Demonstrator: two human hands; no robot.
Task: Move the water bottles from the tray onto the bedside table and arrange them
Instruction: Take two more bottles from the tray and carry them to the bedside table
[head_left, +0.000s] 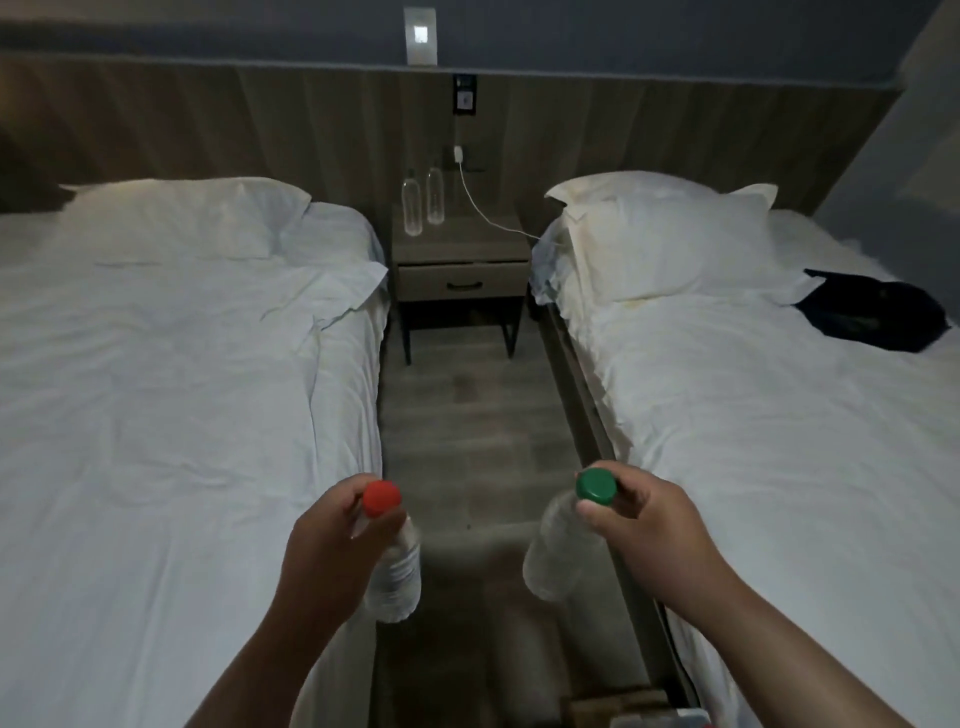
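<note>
The person's left hand (332, 530) grips the red-capped water bottle (397, 571) at its neck, fingers curled just under the red cap (382, 498). The clear body hangs from the grip toward 5 o'clock, over the floor strip (467, 415) between the two beds.

The right hand (649, 519) pinches the green-capped water bottle (553, 551) the same way, thumb and fingers closed round the neck beneath the green cap (596, 486). This body slants away from the hand toward 7 o'clock. The two bottles are apart, side by side, with both caps tipped toward the camera.

At 12 o'clock from the hands, well apart from them, the bedside table (483, 249) stands against the headboard wall between the left bed (156, 389) and the right bed (779, 441). Two clear bottles (423, 205) stand upright just beside each other at the tabletop's 10 o'clock corner. A white charger cable (480, 208) runs from the wall toward 4 o'clock across the tabletop. A dark bag (878, 317) lies on the right bed at 3 o'clock from its pillow (665, 244).
</note>
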